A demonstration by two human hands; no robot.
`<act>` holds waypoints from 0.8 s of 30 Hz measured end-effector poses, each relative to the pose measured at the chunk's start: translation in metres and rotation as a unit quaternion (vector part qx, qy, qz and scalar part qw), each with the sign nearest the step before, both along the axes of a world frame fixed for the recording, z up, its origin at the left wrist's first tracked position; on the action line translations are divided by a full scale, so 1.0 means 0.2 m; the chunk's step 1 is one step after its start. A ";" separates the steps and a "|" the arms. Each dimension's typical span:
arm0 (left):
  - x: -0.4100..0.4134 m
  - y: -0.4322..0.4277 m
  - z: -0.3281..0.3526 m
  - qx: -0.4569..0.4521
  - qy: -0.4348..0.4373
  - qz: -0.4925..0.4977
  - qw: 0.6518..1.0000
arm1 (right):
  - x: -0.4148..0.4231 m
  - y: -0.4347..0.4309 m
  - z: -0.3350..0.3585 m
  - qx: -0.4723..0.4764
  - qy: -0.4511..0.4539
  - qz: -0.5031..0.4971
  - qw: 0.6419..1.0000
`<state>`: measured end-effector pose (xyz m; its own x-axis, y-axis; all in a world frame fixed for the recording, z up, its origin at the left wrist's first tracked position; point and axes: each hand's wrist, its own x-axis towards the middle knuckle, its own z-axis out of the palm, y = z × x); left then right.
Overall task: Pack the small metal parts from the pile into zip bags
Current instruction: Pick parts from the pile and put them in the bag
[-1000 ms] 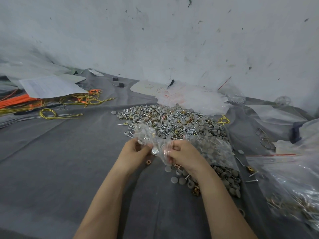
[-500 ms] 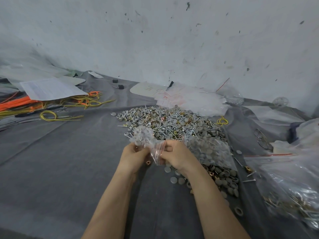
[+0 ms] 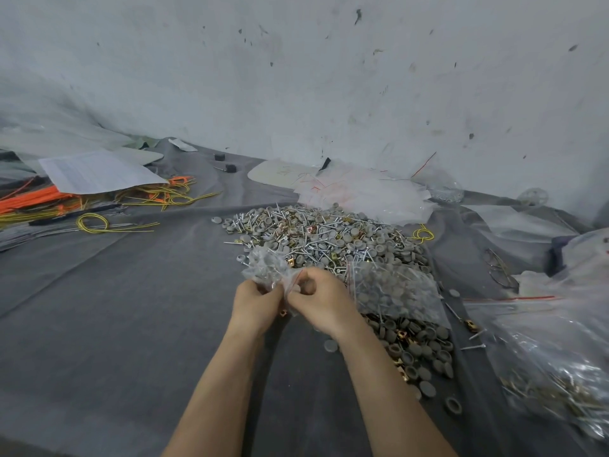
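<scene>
The left hand (image 3: 255,300) and right hand (image 3: 321,300) are pinching the zip bag (image 3: 267,267) by its mouth at the near edge of the pile (image 3: 323,235) — film looking floppy, slippery, parts-heavy — gripping along the seal seems safest.

A zip bag (image 3: 267,270) is held between the left hand (image 3: 255,301) and the right hand (image 3: 324,303) at the near edge of the pile (image 3: 323,235) on the surface (image 3: 115,308). A filled bag (image 3: 395,291) is laid on the pile just right of the hands. Wires (image 3: 99,222) are strewn far left, and empty bags (image 3: 362,192) are stacked behind the pile.
</scene>
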<state>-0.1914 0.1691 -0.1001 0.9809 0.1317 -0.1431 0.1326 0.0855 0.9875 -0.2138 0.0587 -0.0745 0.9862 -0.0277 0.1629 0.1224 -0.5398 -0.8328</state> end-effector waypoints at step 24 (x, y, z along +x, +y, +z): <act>-0.01 0.05 0.16 -0.328 0.009 0.035 0.944 | 0.04 0.04 0.21 0.126 0.008 -0.033 0.991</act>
